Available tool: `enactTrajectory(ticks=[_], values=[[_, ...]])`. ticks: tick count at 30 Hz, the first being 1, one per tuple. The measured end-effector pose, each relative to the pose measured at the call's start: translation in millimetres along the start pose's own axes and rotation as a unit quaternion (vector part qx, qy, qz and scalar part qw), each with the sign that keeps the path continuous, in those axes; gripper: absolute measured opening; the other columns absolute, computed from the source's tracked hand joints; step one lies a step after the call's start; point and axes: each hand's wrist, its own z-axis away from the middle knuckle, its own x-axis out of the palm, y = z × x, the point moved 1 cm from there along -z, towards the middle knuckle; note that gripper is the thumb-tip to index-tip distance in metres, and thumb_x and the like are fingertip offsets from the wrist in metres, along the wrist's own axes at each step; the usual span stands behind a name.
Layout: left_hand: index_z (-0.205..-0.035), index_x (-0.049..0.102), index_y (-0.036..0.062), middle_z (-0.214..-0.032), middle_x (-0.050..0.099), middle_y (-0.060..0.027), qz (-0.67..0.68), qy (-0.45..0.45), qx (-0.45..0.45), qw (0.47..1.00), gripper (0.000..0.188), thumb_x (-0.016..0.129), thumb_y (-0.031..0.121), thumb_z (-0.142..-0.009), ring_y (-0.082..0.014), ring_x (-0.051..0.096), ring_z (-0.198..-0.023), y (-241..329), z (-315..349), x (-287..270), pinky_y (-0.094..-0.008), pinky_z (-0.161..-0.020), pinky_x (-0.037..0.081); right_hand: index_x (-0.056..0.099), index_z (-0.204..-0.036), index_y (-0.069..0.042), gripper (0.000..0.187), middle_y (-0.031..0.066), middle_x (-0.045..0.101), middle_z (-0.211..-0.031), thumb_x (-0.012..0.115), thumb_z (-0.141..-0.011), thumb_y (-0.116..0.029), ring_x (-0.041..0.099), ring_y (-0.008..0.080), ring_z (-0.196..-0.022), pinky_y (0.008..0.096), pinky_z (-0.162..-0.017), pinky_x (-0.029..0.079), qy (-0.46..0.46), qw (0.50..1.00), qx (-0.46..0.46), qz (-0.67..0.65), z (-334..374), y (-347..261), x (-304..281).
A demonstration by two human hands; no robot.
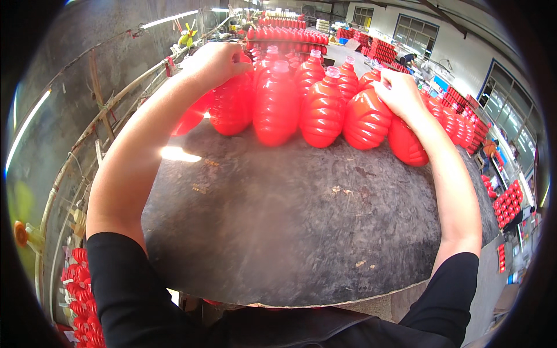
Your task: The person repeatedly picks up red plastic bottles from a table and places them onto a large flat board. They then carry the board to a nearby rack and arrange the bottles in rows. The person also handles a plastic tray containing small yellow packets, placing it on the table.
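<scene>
A row of glossy red bottles with ribbed sides and pale, clear necks stands along the far part of the dark table (290,220). On the left, my left hand (217,62) is closed at the top of a red bottle (230,109), whose neck it hides. Further right, the closed fingers of my right hand (399,93) sit at the top of a tilted red bottle (366,120). Between my hands are a smooth-ribbed bottle (275,107) and a swirled bottle (322,113). Another bottle (407,144) leans under my right wrist.
More red bottles are massed behind the row, and stacked red goods (383,51) line the far room. Pole framing (69,162) with a yellow fan (187,38) runs along the left wall. Two people work at the far right. The table's near edge curves before me.
</scene>
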Motion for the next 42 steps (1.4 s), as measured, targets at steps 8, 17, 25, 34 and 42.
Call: enactTrajectory(ticks=[8,17,25,34,42], values=[[-0.097,0.064,0.0058,-0.069,0.064,-0.0119,0.057,0.031,0.079,0.995,0.019,0.07,0.018,-0.083,-0.0266,0.063,-0.064,-0.1,9.0,-34.0,-0.0384,-0.063,0.051,0.063,-0.112,-0.006,0.033,0.0113,0.061,-0.077,0.062,-0.079,-0.011,0.062,0.0237,-0.072,0.0374,-0.066,0.049,-0.175,0.977,0.003,-0.125,-12.5,-46.8,-36.7],[-0.132,0.058,0.0101,-0.086,0.067,-0.0132,0.053,-0.153,0.218,0.962,0.049,0.063,0.009,-0.084,-0.0228,0.064,-0.068,51.5,-13.0,-32.9,-0.0369,-0.065,0.053,0.062,-0.122,-0.007,0.048,0.0055,0.056,-0.079,0.062,-0.073,-0.011,0.055,0.0163,-0.074,0.0315,-0.067,0.047,-0.258,0.963,-0.044,-0.065,-30.7,-69.6,-13.5],[-0.131,0.058,0.0085,-0.087,0.065,-0.0116,0.046,-0.357,0.055,0.931,0.046,0.06,0.01,-0.084,-0.02,0.061,-0.063,70.3,-31.0,-33.8,-0.0343,-0.05,0.049,0.061,-0.11,-0.002,0.039,0.0145,0.067,-0.094,0.062,-0.072,-0.011,0.065,0.0258,-0.09,0.0363,-0.077,0.053,-0.284,0.957,-0.028,-0.046,-39.3,-68.2,-4.1],[-0.117,0.062,-0.0005,-0.094,0.069,-0.0173,0.019,-0.215,0.023,0.976,0.037,0.062,0.01,-0.082,-0.0262,0.068,-0.073,82.4,31.1,-54.3,-0.038,-0.06,0.055,0.066,-0.1,-0.003,0.029,0.0151,0.068,-0.088,0.065,-0.076,-0.019,0.066,0.0215,-0.069,0.0365,-0.061,0.051,-0.275,0.959,0.027,-0.061,-18.1,-50.3,-19.7],[-0.113,0.065,0.0006,-0.082,0.068,-0.0145,0.052,-0.052,-0.051,0.996,0.032,0.059,0.006,-0.082,-0.0254,0.067,-0.073,123.7,165.4,-169.8,-0.036,-0.069,0.055,0.06,-0.105,-0.003,0.029,0.0057,0.061,-0.082,0.062,-0.078,-0.011,0.058,0.0142,-0.077,0.0321,-0.069,0.048,-0.126,0.983,-0.06,-0.123,53.0,-52.4,-69.6]])
